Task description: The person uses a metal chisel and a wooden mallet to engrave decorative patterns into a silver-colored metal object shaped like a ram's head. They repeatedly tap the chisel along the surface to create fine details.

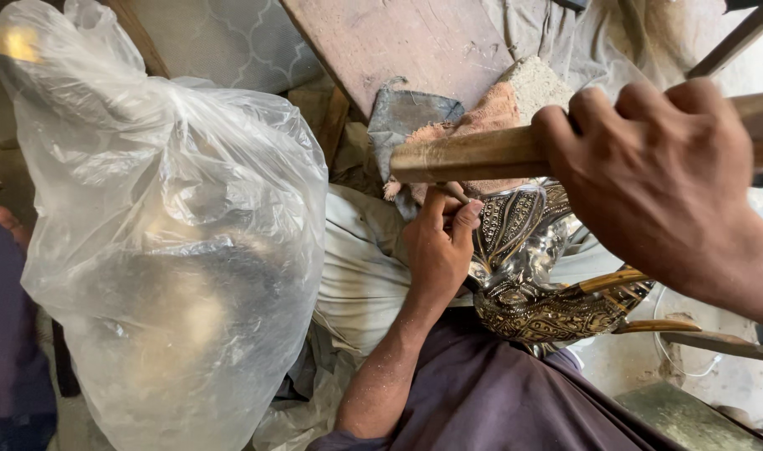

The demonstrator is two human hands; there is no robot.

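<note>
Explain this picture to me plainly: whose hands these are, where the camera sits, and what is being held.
The single picture comes from a camera worn on a person's head, looking down at their own two bare hands. The right hand grips a wooden handle, apparently a mallet. The left hand pinches a thin tool against an engraved, shiny metal vessel resting in the lap. A large clear plastic bag fills the left side. Behind lie a wooden board and rags.

Worn reddish-brown wooden board (398,42) at the top, grey concrete block (533,83) touching its right edge, frayed pinkish cloth (486,117) and grey fabric scrap (410,117) at its near edge, crumpled off-white sheet (360,267) below them.
</note>
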